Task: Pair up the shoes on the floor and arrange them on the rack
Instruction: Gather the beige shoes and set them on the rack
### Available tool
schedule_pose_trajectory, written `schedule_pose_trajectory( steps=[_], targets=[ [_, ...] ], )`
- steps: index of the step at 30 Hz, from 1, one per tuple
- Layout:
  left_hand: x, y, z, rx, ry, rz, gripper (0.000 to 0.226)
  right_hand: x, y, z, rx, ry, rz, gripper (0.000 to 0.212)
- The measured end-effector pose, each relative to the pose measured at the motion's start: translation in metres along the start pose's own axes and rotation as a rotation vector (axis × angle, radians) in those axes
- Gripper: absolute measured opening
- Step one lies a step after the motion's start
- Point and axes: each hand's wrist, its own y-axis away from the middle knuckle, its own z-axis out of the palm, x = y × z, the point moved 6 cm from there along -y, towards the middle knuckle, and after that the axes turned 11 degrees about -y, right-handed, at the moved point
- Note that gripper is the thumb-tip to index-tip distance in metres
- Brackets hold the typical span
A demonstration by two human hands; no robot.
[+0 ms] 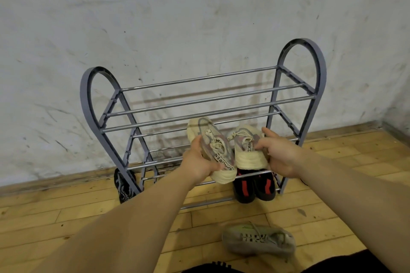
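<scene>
From the head camera, a grey rack with arched ends stands against a scuffed white wall on a wooden floor. Its upper tiers are bare bars with open room along their whole width; the lowest tier holds a pair of black shoes with red stripes at its right end, heels toward the camera.

Both arms reach forward to the middle tier. The left hand grips the left cream shoe, fingers curled around its side. The right hand clasps the right cream shoe, thumb and fingers closed on its collar. The two shoes sit side by side, almost touching, long axes running away from the camera, toes toward the wall and heels at the front bar, just above the black pair.

A grey shoe lies on the floor near the camera, lengthwise left to right. A black shoe rests beside the rack's left leg, partly hidden.
</scene>
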Motion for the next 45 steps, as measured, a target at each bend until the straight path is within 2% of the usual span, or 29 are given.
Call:
schedule_pose_trajectory(
  steps=[2, 4, 6, 10, 12, 15, 20, 24, 27, 31, 37, 42, 45],
  targets=[
    [0.016, 0.018, -0.008, 0.034, 0.068, -0.006, 0.115, -0.004, 0.003, -0.006, -0.003, -0.037, -0.013, 0.074],
    [0.020, 0.027, -0.011, -0.006, 0.173, -0.043, 0.079, -0.005, 0.008, -0.013, -0.028, -0.039, 0.008, 0.068],
    [0.018, 0.034, -0.013, -0.060, 0.242, -0.094, 0.064, -0.004, 0.015, -0.018, -0.052, -0.007, 0.030, 0.065],
    [0.015, 0.046, -0.022, -0.113, 0.367, -0.119, 0.065, -0.009, 0.031, -0.019, -0.064, 0.007, 0.020, 0.049],
    [0.019, 0.058, -0.027, -0.141, 0.349, -0.083, 0.065, -0.012, 0.040, -0.026, -0.089, 0.019, 0.032, 0.046],
    [0.025, 0.082, -0.033, -0.207, 0.298, -0.031, 0.062, -0.018, 0.059, -0.044, -0.150, 0.058, 0.054, 0.050],
    [0.017, 0.121, -0.029, -0.458, 0.181, -0.009, 0.067, -0.023, 0.094, -0.077, -0.255, 0.153, 0.172, 0.051],
    [0.000, 0.129, -0.010, -0.533, 0.060, -0.062, 0.073, -0.007, 0.103, -0.101, -0.237, 0.266, 0.306, 0.058],
    [-0.010, 0.120, 0.005, -0.495, 0.062, -0.101, 0.072, 0.003, 0.097, -0.107, -0.169, 0.299, 0.307, 0.053],
    [-0.019, 0.104, 0.027, -0.377, 0.015, -0.104, 0.070, 0.012, 0.080, -0.108, -0.074, 0.262, 0.258, 0.062],
    [-0.035, 0.060, 0.043, -0.222, -0.126, -0.079, 0.081, 0.024, 0.035, -0.095, 0.048, 0.278, 0.149, 0.071],
    [-0.035, -0.009, 0.063, -0.172, -0.196, -0.028, 0.086, 0.028, -0.015, -0.088, 0.100, 0.365, 0.141, 0.068],
    [-0.059, -0.076, 0.089, -0.171, -0.140, 0.006, 0.090, 0.031, -0.053, -0.094, 0.155, 0.364, 0.105, 0.063]
  ],
)
